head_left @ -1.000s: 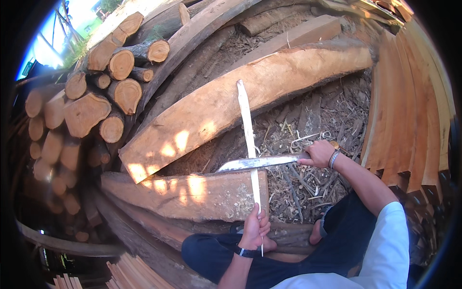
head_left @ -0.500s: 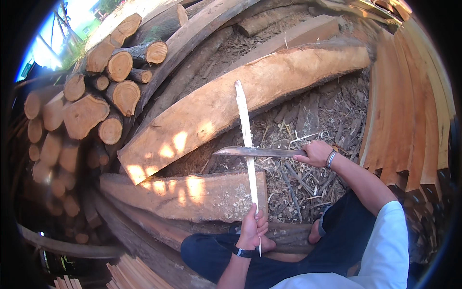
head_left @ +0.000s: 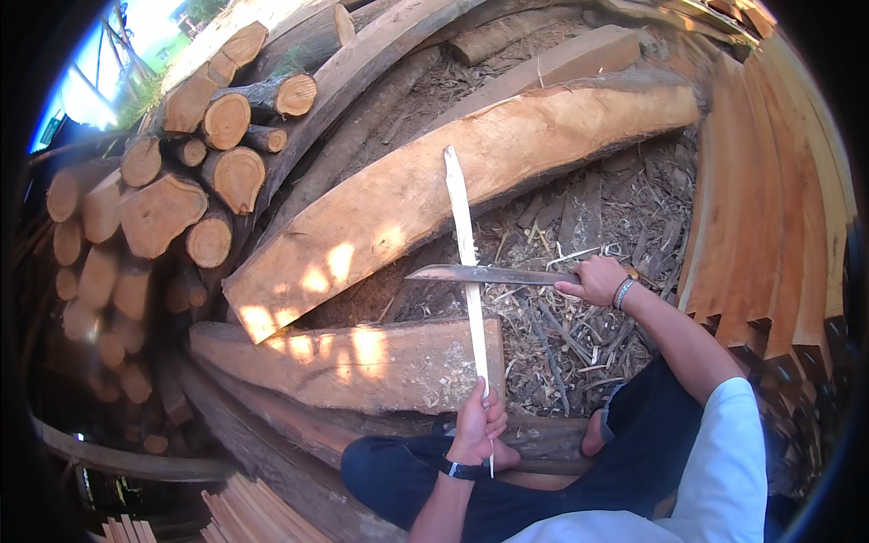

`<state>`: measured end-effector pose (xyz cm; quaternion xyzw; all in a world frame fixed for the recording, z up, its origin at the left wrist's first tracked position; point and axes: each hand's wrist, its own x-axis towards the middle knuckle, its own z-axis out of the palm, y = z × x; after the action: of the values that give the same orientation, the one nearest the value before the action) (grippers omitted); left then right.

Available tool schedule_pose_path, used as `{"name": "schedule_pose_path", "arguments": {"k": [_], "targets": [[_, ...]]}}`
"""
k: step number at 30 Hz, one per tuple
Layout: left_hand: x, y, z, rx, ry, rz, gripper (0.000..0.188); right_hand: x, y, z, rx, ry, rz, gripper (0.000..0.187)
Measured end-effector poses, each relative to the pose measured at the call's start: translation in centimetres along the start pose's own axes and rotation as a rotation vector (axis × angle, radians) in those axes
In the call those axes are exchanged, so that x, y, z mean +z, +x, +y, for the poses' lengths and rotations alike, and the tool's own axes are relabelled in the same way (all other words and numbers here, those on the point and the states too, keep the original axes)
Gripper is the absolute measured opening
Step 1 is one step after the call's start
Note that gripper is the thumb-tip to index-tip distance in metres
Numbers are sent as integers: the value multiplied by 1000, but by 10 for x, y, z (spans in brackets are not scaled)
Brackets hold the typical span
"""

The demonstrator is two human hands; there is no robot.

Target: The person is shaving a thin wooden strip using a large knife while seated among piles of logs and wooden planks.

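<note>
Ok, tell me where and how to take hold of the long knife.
Best take the long knife by its right-hand end, probably coming from the right. The right hand grips it there, hiding most of the handle; the bare blade runs left across the pale stick to a pointed tip.

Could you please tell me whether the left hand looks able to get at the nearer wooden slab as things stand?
Probably yes: the slab lies just ahead of the left hand, and nothing seems to block it, though its fingers are closed around the peeled stick.
</note>
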<state>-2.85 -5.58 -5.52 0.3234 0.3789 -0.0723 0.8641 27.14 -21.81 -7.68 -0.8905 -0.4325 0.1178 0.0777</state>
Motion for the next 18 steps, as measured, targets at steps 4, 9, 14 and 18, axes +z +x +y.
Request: {"name": "schedule_pose_path", "arguments": {"k": [4, 9, 14, 18], "targets": [[-6, -3, 0, 0, -23, -2, 50, -3, -1, -7, -39, 22, -17, 79], [1, -1, 0, -7, -17, 1, 50, -1, 1, -1, 7, -15, -4, 78], [-7, -3, 2, -6, -25, 1, 51, -2, -3, -9, -80, -19, 0, 78], [0, -1, 0, -1, 6, 30, 51, -6, 3, -2, 1, -57, -25, 78]]}}
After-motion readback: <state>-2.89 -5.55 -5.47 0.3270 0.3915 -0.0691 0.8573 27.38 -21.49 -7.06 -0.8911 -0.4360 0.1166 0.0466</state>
